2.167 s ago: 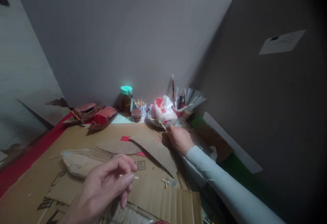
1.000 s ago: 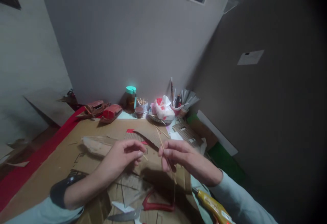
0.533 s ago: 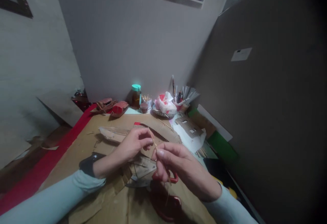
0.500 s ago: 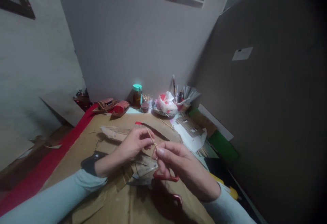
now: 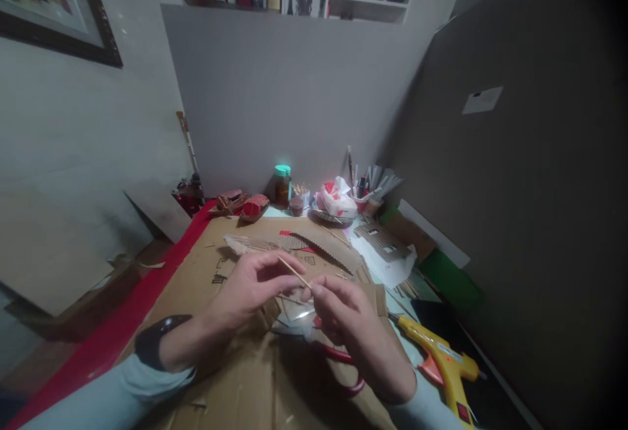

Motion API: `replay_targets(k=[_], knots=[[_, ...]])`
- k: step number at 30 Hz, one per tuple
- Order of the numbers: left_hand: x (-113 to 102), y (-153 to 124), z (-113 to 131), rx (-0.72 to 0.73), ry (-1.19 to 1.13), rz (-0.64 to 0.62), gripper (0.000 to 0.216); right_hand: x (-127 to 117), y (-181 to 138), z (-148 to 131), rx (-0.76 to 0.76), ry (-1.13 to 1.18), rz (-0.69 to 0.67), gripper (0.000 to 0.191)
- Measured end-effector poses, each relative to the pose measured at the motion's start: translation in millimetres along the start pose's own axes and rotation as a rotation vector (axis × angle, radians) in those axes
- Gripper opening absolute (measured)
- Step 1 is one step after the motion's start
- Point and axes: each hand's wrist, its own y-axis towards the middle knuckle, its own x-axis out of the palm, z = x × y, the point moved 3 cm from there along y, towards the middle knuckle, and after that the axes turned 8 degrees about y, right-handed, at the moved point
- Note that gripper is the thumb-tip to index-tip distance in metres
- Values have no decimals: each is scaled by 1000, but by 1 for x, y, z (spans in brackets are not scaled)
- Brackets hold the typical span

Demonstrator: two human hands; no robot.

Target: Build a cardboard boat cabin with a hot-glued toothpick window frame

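A thin wooden stick (image 5: pixel 293 271) slants between my hands, its upper end free. My right hand (image 5: pixel 346 309) pinches the lower end between thumb and forefinger. My left hand (image 5: pixel 258 279) is curled around the stick, its thumb and fingertips meeting it close to the right fingertips; the exact contact is partly hidden. Below the hands, scissors with red handles (image 5: pixel 354 387) lie on the cardboard (image 5: pixel 235 384), largely covered by my right hand. A clear plastic piece (image 5: pixel 297 312) is beside the blades. Behind the hands lies a toothed strip of corrugated cardboard (image 5: pixel 326 251).
To the right lies a yellow glue gun (image 5: pixel 439 348). Along the back stand two small red-roofed model boats (image 5: pixel 255 206), a jar with a turquoise lid (image 5: pixel 282 188), a tissue pack (image 5: pixel 338 197) and a pen cup (image 5: pixel 360 202). Grey panels rise behind and right.
The view has shifted, bringing the glue gun fully into sight. My left hand has come closer to my right, its thumb now beside the stick's lower part. The right hand keeps its pinch.
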Motion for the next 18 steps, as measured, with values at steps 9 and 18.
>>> replay_targets(k=[9, 18], knots=[[-12, -16, 13, 47, -58, 199, 11, 14, 0, -2, -1, -5, -87, 35], [-54, -17, 27, 197, 471, 280, 6, 5, 3, -15, -183, -394, -26, 36]])
